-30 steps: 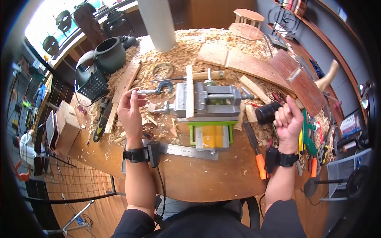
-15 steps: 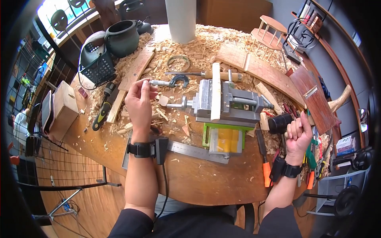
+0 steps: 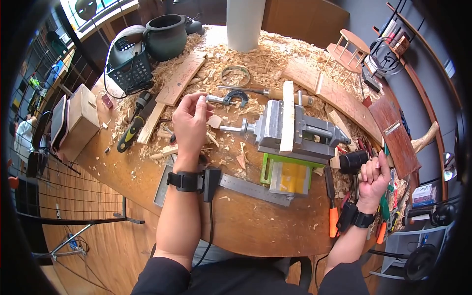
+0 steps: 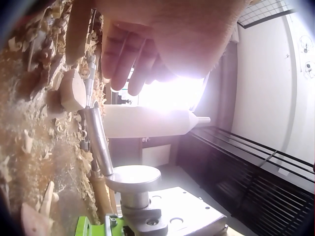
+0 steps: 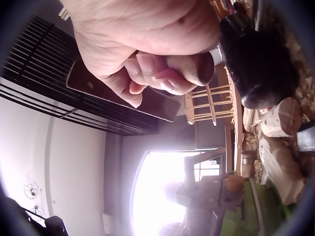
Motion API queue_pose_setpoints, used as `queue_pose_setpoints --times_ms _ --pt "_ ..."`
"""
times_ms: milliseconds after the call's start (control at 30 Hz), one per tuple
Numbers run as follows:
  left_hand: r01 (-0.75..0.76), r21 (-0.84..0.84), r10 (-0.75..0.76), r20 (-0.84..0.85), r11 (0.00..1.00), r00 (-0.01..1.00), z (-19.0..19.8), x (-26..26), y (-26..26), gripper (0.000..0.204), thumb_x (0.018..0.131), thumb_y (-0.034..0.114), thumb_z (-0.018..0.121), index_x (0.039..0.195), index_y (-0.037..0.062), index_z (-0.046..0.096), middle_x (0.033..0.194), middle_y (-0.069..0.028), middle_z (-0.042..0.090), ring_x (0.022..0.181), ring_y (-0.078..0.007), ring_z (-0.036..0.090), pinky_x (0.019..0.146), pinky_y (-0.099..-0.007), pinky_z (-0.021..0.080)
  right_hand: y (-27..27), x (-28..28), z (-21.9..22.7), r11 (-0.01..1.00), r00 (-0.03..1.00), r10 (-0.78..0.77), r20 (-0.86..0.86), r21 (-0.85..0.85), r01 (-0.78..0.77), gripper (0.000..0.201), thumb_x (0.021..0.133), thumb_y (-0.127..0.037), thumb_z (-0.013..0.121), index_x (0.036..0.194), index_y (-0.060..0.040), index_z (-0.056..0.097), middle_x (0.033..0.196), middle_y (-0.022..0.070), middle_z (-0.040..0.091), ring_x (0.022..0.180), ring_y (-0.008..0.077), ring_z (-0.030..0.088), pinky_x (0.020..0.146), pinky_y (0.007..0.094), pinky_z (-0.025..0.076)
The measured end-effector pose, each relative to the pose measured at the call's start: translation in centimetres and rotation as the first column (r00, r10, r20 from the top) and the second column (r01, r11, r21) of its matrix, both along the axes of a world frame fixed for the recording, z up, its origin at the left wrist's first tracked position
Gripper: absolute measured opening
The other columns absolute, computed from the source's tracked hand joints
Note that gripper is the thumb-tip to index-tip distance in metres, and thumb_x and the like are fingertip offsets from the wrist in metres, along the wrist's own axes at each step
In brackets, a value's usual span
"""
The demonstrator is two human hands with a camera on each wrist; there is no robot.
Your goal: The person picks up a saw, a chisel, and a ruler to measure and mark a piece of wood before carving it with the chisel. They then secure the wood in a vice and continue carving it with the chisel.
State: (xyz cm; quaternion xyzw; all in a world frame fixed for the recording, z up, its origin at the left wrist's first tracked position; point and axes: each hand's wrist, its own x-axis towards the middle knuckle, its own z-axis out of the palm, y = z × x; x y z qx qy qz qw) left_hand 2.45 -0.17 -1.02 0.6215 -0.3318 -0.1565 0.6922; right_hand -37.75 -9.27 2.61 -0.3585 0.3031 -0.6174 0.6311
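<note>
My right hand (image 3: 372,181) is curled into a fist beside a reddish-brown wooden mallet (image 3: 400,150), whose head hangs above it. In the right wrist view the fingers (image 5: 142,66) wrap the mallet's handle (image 5: 204,70), mostly hidden in the fist. My left hand (image 3: 189,123) is raised with loosely bent fingers (image 4: 122,64) and holds nothing. Its fingertips overlap the end of a micrometer (image 3: 238,92) in the head view. Between the hands stands a grey metal vise (image 3: 269,123) on a green and yellow base, with a pale wood strip (image 3: 288,115) upright across it.
A steel ruler (image 3: 253,190) lies in front of the vise. Wood shavings (image 3: 275,49) cover the back. A black cylinder (image 3: 353,162) and an orange-handled chisel (image 3: 333,221) lie near my right hand. At left are a yellow-black tool (image 3: 131,133), wooden box (image 3: 81,120) and dark pot (image 3: 166,42).
The head view has turned, so table and vise sit further right. Both hands keep nearly the same pose; the mallet stays by the right fist.
</note>
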Motion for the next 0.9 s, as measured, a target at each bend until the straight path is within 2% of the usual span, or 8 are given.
queue_pose_setpoints --times_ms 400,567,667,700,733,767,800,900 --pt "-0.053 0.068 0.042 0.151 0.996 0.988 -0.2 0.1 0.0 0.018 0.098 0.01 0.055 0.107 -0.0003 0.065 0.079 -0.0063 0.068 0.07 -0.0094 0.065 0.064 -0.0222 0.052 0.1 -0.8 0.3 0.998 0.996 -0.028 -0.08 -0.052 0.024 0.034 0.097 -0.024 0.06 0.067 -0.0134 0.047 0.045 -0.0062 0.025 0.034 0.0063 0.019 0.033 0.0235 0.019" --pt "-0.116 0.097 0.074 0.36 0.988 0.93 0.0 -0.5 0.0 0.018 0.096 0.008 0.055 0.108 -0.0005 0.066 0.077 -0.007 0.068 0.068 -0.0105 0.064 0.063 -0.0236 0.051 2.3 -3.3 3.3 0.946 0.876 -0.316 -0.364 -0.19 0.263 0.013 0.091 -0.014 0.067 0.093 -0.0029 0.06 0.048 -0.0086 0.03 0.035 0.0033 0.026 0.034 0.0212 0.022" --pt "-0.059 0.069 0.044 0.205 0.996 0.978 -0.3 -0.1 -0.3 0.018 0.096 0.008 0.054 0.107 -0.0004 0.066 0.079 -0.0072 0.069 0.069 -0.0114 0.065 0.062 -0.0238 0.051 2.7 -5.5 4.7 0.815 0.626 -0.573 -0.53 -0.447 0.368 0.022 0.088 -0.009 0.07 0.107 0.0006 0.063 0.063 -0.0001 0.052 0.039 0.0031 0.035 0.036 0.0204 0.025" --pt "-0.029 0.011 0.027 0.118 1.0 0.993 -0.8 0.3 -0.5 0.018 0.095 0.011 0.058 0.106 0.0012 0.068 0.079 -0.0068 0.069 0.071 -0.0121 0.067 0.064 -0.0261 0.052 2.1 -9.3 5.2 0.884 0.613 -0.468 -0.636 -0.34 0.322 0.027 0.087 -0.009 0.071 0.11 0.0021 0.062 0.075 0.0068 0.061 0.044 0.0101 0.049 0.038 0.025 0.034" --pt "0.0 -0.029 0.003 0.108 1.0 0.994 -1.0 0.8 -0.5 0.018 0.095 0.011 0.057 0.106 0.0008 0.067 0.082 -0.0073 0.069 0.072 -0.0127 0.067 0.064 -0.0257 0.051 0.8 -12.2 5.5 0.793 0.115 -0.606 -0.787 -0.588 0.157 0.029 0.086 -0.007 0.068 0.113 0.0023 0.062 0.084 0.0153 0.067 0.054 0.0256 0.061 0.046 0.0379 0.045" --pt "0.018 -0.027 -0.014 0.154 0.999 0.988 -1.5 1.7 -0.4 0.019 0.095 0.011 0.057 0.107 -0.0005 0.067 0.083 -0.0074 0.069 0.072 -0.0127 0.066 0.064 -0.0252 0.051 0.0 -12.3 6.5 0.514 -0.048 -0.857 -0.513 -0.845 -0.146 0.027 0.095 -0.015 0.053 0.11 0.0068 0.061 0.088 0.0184 0.069 0.062 0.0253 0.056 0.059 0.0383 0.048" --pt "0.029 -0.013 -0.027 0.141 0.999 0.99 -1.5 1.8 -0.4 0.02 0.096 0.011 0.056 0.108 -0.0012 0.066 0.084 -0.0073 0.069 0.07 -0.0121 0.065 0.063 -0.0247 0.051 0.1 -13.5 7.4 0.565 -0.028 -0.825 -0.565 -0.82 -0.092 0.025 0.087 -0.006 0.052 0.105 0.0091 0.061 0.085 0.026 0.066 0.069 0.0329 0.053 0.072 0.0424 0.049" --pt "0.049 0.042 -0.054 0.115 0.998 0.992 -1.6 2.3 -0.5 0.023 0.098 0.013 0.053 0.114 0.0009 0.064 0.088 -0.0081 0.069 0.073 -0.0118 0.064 0.065 -0.0243 0.051 0.3 -16.5 9.7 0.59 -0.271 -0.78 -0.563 -0.807 -0.023 0.023 0.078 -0.012 0.062 0.097 0.0016 0.066 0.08 0.0283 0.06 0.076 0.0462 0.059 0.067 0.0423 0.049"
